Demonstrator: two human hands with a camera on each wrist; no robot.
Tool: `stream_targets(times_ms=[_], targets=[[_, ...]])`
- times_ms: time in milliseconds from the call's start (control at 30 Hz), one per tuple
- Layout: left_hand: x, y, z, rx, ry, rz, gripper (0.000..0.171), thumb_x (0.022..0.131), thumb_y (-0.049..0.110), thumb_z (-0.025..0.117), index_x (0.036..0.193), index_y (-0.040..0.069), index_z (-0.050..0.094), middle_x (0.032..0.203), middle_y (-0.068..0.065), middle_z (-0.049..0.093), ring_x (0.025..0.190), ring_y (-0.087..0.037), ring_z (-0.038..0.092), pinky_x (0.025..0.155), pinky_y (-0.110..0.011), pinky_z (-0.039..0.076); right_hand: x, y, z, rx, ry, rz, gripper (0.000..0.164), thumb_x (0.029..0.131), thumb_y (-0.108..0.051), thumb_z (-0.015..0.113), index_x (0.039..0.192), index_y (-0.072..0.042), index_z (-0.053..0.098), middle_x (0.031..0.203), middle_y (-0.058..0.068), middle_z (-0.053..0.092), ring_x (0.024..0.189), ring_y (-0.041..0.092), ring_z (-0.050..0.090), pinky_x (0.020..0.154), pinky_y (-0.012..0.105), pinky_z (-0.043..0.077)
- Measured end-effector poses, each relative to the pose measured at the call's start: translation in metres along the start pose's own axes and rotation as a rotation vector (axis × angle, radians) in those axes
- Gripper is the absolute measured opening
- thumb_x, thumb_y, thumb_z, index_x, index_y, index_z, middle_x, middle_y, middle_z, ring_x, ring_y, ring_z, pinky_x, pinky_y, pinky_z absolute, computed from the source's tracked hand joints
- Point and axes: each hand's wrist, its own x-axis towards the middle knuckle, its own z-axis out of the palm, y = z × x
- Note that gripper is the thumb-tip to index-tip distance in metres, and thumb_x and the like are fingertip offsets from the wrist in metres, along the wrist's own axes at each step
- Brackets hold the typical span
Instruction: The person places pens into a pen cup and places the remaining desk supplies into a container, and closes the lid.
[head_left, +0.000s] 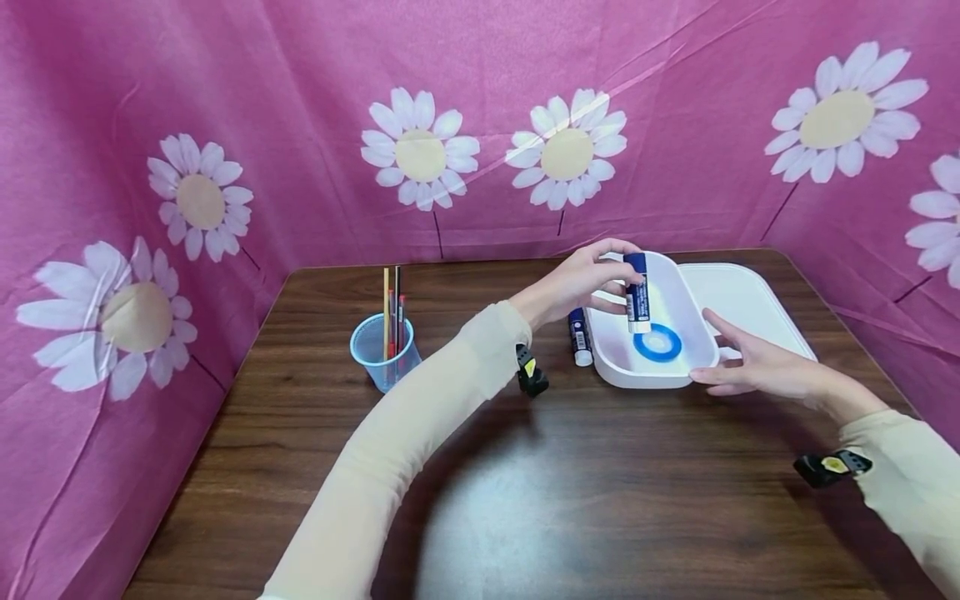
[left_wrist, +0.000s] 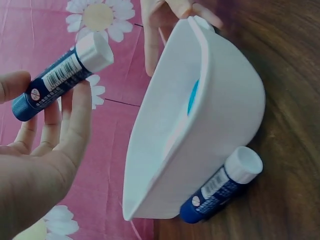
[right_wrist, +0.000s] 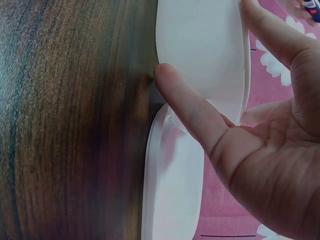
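My left hand (head_left: 588, 279) holds a dark blue glue stick (head_left: 637, 292) with a white end between thumb and fingers, over a white box (head_left: 626, 380). Inside the box lies a blue ring-shaped roll (head_left: 657, 342). A second blue glue stick (left_wrist: 215, 192) lies on the table against the box's left side. At the box's near right corner, my right hand (head_left: 765, 367) rests with its thumb and fingers spread and fairly straight, the thumb touching the outer wall.
A white lid (head_left: 750, 304) lies on the wooden table (head_left: 525, 483) right of the box. To the left stands a blue mesh cup (head_left: 367, 342) with several pencils or pens (head_left: 390, 321). Behind hangs a pink flowered cloth (head_left: 495, 50).
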Motion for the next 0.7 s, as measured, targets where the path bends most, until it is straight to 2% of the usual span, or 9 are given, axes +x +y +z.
stream_targets(times_ms=[167,467,600,700], targets=[[0.006,0.007,0.003,0.006,0.007,-0.005,0.029,0.096,0.008,0.069,0.123,0.015,0.061,0.101,-0.012,0.069,0.086,-0.027,0.070,0.078,-0.044,0.061,0.000,0.000,0.000,0.004,0.003,0.006,0.111,0.097,-0.015,0.070,0.158,-0.016,-0.022,0.152,0.038,0.002,0.121,0.034,0.055,0.086,0.045,0.058],[0.015,0.009,0.003,0.034,0.050,-0.016,0.029,0.096,0.012,0.070,0.123,0.017,0.061,0.104,-0.010,0.070,0.091,-0.027,0.071,0.077,-0.042,0.061,0.001,-0.003,0.000,-0.004,0.000,0.008,0.110,0.098,-0.017,0.070,0.158,-0.017,-0.022,0.153,0.038,0.003,0.122,0.040,0.054,0.085,0.046,0.058],[0.016,0.018,0.006,0.040,0.058,-0.010,0.029,0.096,0.012,0.071,0.122,0.017,0.060,0.103,-0.010,0.070,0.090,-0.027,0.071,0.077,-0.042,0.061,0.000,-0.004,0.001,-0.006,-0.008,0.016,0.110,0.098,-0.018,0.069,0.158,-0.018,-0.023,0.153,0.038,0.001,0.125,0.045,0.050,0.086,0.046,0.058],[0.016,0.025,0.008,0.048,0.061,-0.004,0.031,0.095,0.012,0.072,0.123,0.018,0.059,0.104,-0.009,0.070,0.090,-0.027,0.071,0.076,-0.042,0.061,-0.001,-0.005,0.001,0.008,-0.008,0.010,0.110,0.098,-0.016,0.069,0.158,-0.017,-0.023,0.152,0.038,0.000,0.126,0.045,0.049,0.086,0.047,0.058]])
